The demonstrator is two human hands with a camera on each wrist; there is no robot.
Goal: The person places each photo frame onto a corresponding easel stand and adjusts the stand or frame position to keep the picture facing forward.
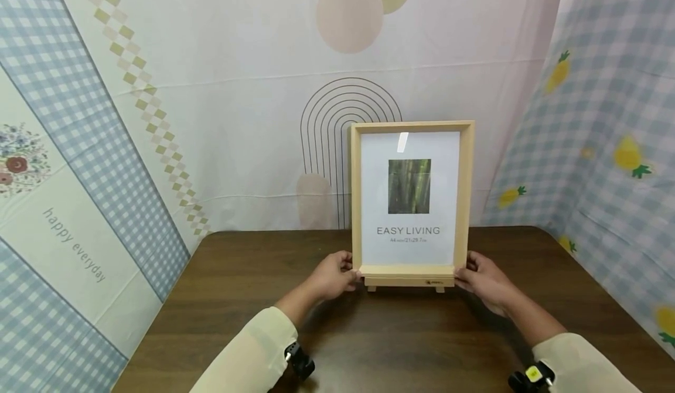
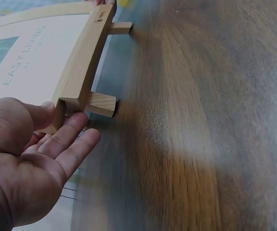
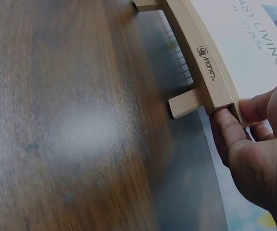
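A light-wood picture frame [image 1: 463, 200] stands upright, leaning slightly back, with an "EASY LIVING" sheet and a green bamboo picture behind its pane. Its lower edge rests at the ledge of a small wooden easel [image 1: 401, 282], whose short feet touch the table. At the lower left corner my left hand [image 1: 332, 274] pinches the frame, thumb in front and fingers curled behind or below. My right hand [image 1: 485, 279] grips the lower right corner the same way. In the right wrist view, a fingertip touches the end of the easel ledge [image 3: 196, 53]. The easel's back is hidden.
A dark brown wooden table [image 1: 253, 264] spreads under the easel. Behind it hangs a pale cloth [image 1: 237, 147] with printed arches. Blue checked cloths hang at the left and at the right [image 1: 606, 194]. Black wrist devices [image 1: 299, 361] sit on both sleeves.
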